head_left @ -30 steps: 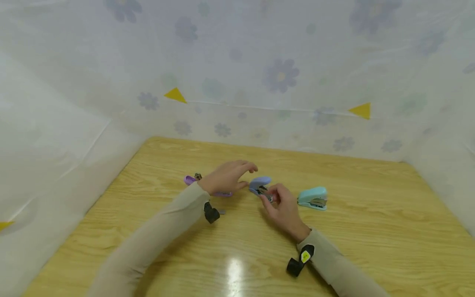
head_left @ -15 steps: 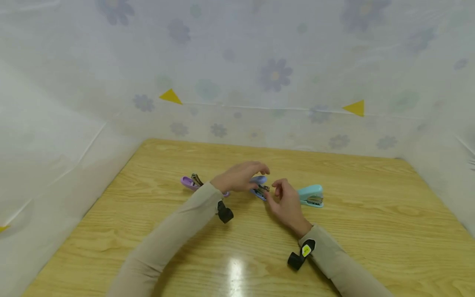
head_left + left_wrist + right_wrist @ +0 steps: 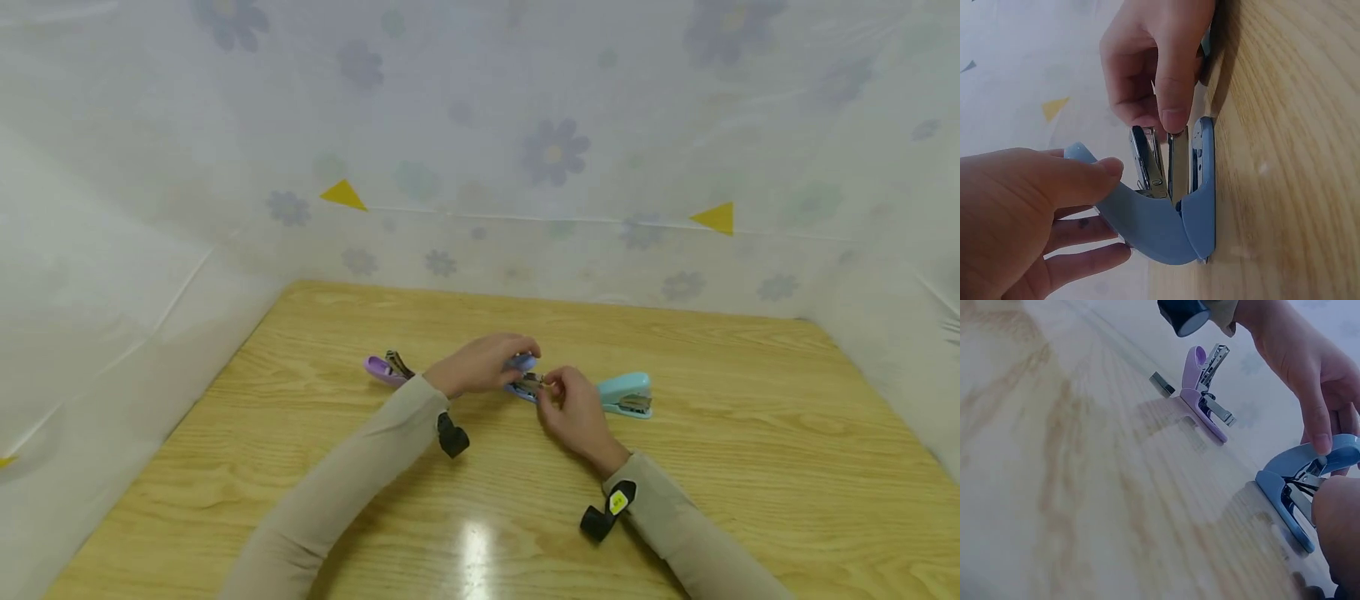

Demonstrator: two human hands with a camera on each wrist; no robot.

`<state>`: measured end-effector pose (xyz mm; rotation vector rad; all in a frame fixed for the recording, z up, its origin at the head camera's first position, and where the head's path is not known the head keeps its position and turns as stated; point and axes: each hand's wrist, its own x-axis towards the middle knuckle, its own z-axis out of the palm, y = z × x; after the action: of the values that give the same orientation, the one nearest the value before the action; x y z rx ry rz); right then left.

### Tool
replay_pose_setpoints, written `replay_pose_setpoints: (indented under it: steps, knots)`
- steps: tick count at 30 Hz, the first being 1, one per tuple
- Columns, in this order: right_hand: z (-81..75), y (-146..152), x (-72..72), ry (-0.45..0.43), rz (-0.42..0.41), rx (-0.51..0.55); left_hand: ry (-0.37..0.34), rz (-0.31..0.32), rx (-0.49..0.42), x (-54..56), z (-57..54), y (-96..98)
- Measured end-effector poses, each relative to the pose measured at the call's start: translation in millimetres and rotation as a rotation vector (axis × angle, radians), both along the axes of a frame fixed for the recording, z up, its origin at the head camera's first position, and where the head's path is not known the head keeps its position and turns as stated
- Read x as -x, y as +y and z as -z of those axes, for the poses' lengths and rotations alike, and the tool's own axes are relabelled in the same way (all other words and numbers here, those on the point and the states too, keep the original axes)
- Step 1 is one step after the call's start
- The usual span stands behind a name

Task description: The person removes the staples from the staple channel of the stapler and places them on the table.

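Sleeves [image 3: 360, 464]: one pair, beige, each with a black wrist camera [image 3: 597, 523] at the cuff.

Right hand [image 3: 579, 417]: thumb and finger pinch the metal parts of the blue stapler at their open end.

Blue stapler [image 3: 1154, 228]: one, base down on the wood-grain surface [image 3: 787, 467], between the hands. Smooth light-blue cover, curved, raised; matching base; silvery metal parts spread apart between them. Base's long axis runs roughly left to right in the head view, right end slightly nearer the wearer; hinge at left, open mouth toward the right hand.

Left hand [image 3: 480, 365]: clamped on the raised cover, thumb on one side, fingers on the other.

Teal stapler [image 3: 626, 387]: one, cover down, just beyond the right hand, front pointing right.

Small grey piece [image 3: 1162, 385]: one, lying near the purple stapler.

Purple stapler [image 3: 1190, 398]: one, splayed open, left of the blue stapler, partly hidden by the left arm in the head view.

Backdrop [image 3: 465, 150]: pale sheeting, flower print, yellow triangles [image 3: 344, 196].
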<state>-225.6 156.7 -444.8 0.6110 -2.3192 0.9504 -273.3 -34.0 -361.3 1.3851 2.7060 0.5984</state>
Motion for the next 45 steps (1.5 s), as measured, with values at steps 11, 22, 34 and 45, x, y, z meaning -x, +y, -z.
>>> replay_pose_setpoints:
  steps: [11,22,34,45]
  knots:
    - [-6.9,9,2.1,-0.122,-0.022,-0.095,-0.02,0.024,-0.044,-3.7,-1.1,-0.3]
    - [-13.2,11,3.0,-0.161,-0.052,-0.19,-0.064,-0.01,-0.074,-5.3,-5.7,-1.5]
    - [-14.3,6,2.7,-0.208,-0.027,-0.249,-0.186,-0.058,-0.196,-2.9,-2.0,-20.0]
    - [-9.7,1,2.2,-0.208,0.019,-0.308,-0.138,-0.073,-0.228,-9.0,-2.2,-33.2]
